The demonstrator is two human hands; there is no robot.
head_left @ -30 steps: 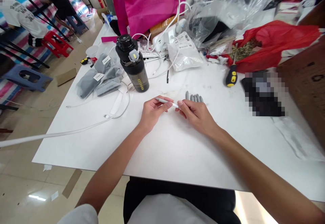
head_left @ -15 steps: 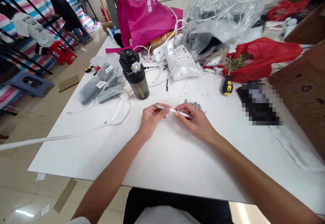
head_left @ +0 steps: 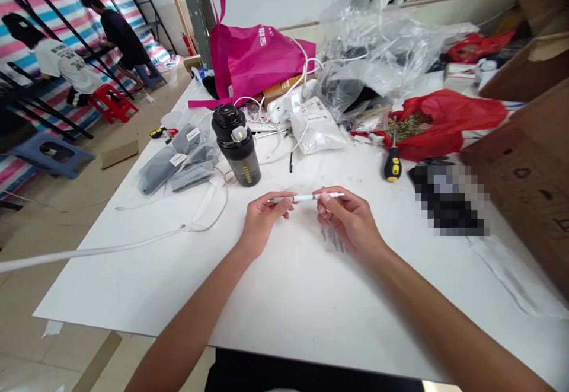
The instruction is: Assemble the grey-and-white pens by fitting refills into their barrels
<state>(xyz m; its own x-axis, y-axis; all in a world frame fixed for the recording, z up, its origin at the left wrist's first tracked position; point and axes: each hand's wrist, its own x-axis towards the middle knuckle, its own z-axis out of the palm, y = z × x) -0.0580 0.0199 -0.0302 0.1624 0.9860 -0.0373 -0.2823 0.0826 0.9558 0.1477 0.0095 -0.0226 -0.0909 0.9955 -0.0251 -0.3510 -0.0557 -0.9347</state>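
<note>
A slim white-and-grey pen (head_left: 304, 198) is held level between my two hands above the white table. My left hand (head_left: 263, 217) pinches its grey tapered end between thumb and fingers. At the other end, the thumb and fingers of my right hand (head_left: 349, 217) are closed on the pen's white barrel. Several grey pen-like pieces (head_left: 331, 239) lie on the table just below my right hand, partly hidden by it. Beyond my left hand stands a black drink bottle (head_left: 240, 155).
Grey pouches (head_left: 160, 169) and white cables (head_left: 208, 223) lie on the left. Behind are a pink bag (head_left: 258, 57), a white parcel (head_left: 316, 128) and clear plastic. A screwdriver (head_left: 393, 163), red bag (head_left: 471, 113) and cardboard box (head_left: 524, 172) occupy the right. Two people sit far left.
The pen has turned from slanting to nearly level. My right hand has shifted slightly outward along it, baring more of its white middle. The camera view has tilted up a little.
</note>
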